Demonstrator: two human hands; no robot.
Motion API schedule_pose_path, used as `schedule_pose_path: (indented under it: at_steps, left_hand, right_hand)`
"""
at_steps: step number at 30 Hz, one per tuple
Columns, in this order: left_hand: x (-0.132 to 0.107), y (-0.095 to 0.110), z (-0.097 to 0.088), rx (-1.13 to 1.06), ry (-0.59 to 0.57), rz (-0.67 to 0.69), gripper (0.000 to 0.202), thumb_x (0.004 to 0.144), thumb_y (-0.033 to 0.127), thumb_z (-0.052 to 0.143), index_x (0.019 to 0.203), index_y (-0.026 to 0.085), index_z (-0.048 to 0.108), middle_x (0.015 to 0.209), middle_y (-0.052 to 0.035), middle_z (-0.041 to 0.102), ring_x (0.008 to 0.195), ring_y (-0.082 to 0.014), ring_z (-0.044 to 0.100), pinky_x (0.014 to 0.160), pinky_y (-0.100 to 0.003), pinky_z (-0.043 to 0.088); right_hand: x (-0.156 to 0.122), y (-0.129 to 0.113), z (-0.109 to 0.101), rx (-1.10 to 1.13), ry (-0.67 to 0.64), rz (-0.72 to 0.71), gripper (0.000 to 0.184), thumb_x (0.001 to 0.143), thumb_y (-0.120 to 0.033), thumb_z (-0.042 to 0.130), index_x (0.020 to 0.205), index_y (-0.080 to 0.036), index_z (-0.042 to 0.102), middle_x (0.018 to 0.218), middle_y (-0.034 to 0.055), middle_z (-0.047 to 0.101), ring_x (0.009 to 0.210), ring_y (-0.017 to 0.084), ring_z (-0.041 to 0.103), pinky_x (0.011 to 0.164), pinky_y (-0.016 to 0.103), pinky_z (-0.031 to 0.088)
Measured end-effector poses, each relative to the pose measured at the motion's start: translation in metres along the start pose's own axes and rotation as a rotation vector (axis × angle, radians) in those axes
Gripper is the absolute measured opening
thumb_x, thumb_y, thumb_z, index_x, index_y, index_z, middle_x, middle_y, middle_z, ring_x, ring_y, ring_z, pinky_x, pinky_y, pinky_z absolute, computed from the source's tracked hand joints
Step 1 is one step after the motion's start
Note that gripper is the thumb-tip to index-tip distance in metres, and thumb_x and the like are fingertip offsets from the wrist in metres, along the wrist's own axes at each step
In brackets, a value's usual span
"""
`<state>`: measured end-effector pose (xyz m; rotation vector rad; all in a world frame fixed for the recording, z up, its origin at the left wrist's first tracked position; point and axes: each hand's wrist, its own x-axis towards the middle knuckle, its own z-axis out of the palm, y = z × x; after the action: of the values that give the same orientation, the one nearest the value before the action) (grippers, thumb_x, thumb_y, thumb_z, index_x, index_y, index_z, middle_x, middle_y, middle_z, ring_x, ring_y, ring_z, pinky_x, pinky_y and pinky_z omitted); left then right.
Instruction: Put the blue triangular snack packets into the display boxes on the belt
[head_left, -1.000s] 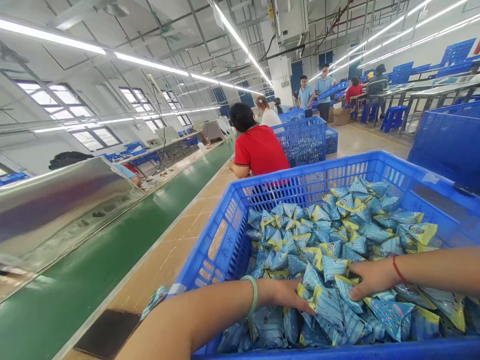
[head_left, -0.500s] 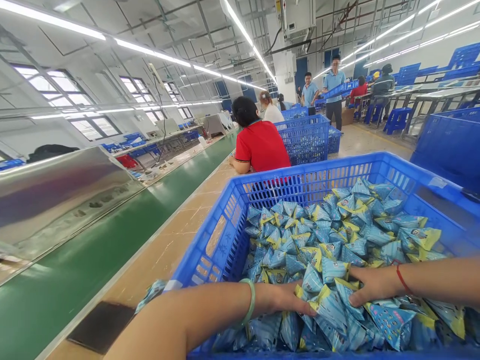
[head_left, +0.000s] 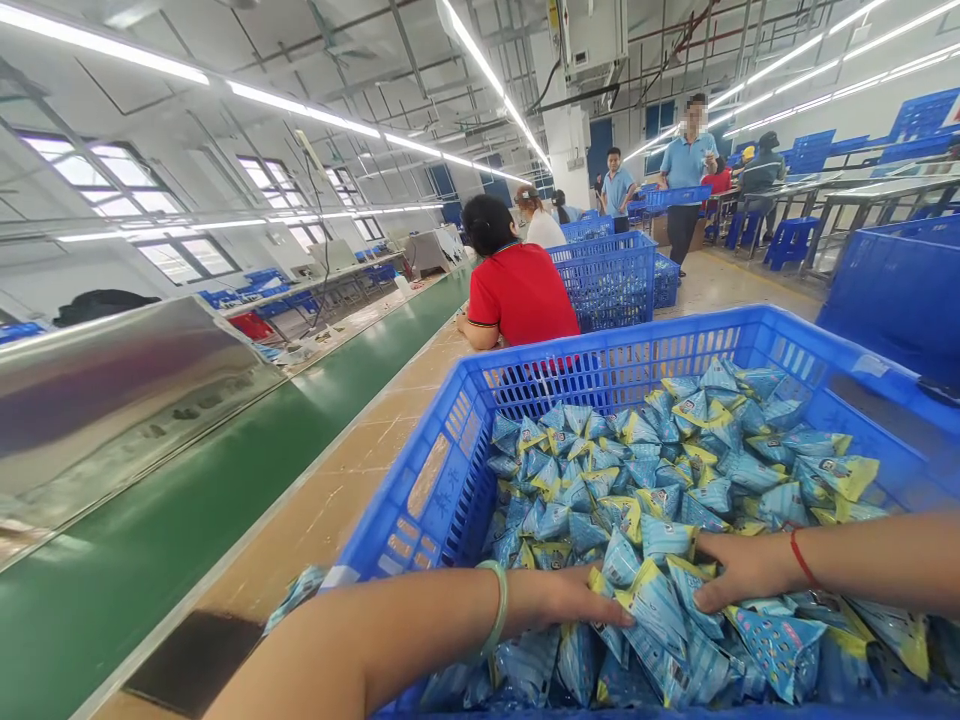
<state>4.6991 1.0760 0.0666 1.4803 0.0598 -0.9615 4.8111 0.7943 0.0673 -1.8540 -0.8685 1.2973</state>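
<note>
A big blue plastic crate (head_left: 592,360) full of light-blue and yellow pyramid-shaped packets (head_left: 645,470) is in front of me. Both my hands are down among the packets in its near part. My left hand (head_left: 581,597), below a pale green bangle, presses against a bunch of packets from the left. On the right, my right hand (head_left: 739,570) has its thumb and fingers around packets of the same bunch; a red cord circles that wrist. Several packets stand between the two hands. Some fingertips are hidden under the packets.
A green conveyor belt (head_left: 247,470) runs away on the left beside a brown tabletop (head_left: 330,500), where a dark flat pad (head_left: 191,660) lies. A co-worker in a red shirt (head_left: 525,290) sits beyond the crate. Stacked blue crates (head_left: 604,275) and a person carrying a crate (head_left: 679,195) are further back.
My hands stay almost still among the packets. In the background, the person with the blue crate has stepped to the right and holds it lower and more level.
</note>
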Motion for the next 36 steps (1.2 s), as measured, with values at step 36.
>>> schedule_pose_path:
  at_steps: [36]
  left_hand:
    - [-0.002,0.012,0.0,0.059,-0.015,-0.013,0.086,0.049,0.064,0.094,0.122,0.026,0.07,0.122,-0.0025,0.073,0.13,-0.03,0.057,0.12,-0.047,0.035]
  right_hand:
    - [0.007,-0.019,-0.008,0.0,0.082,0.152,0.093,0.079,-0.091,0.047,0.124,-0.012,0.069,0.128,0.0147,0.07,0.121,0.033,0.064,0.111,0.044,0.047]
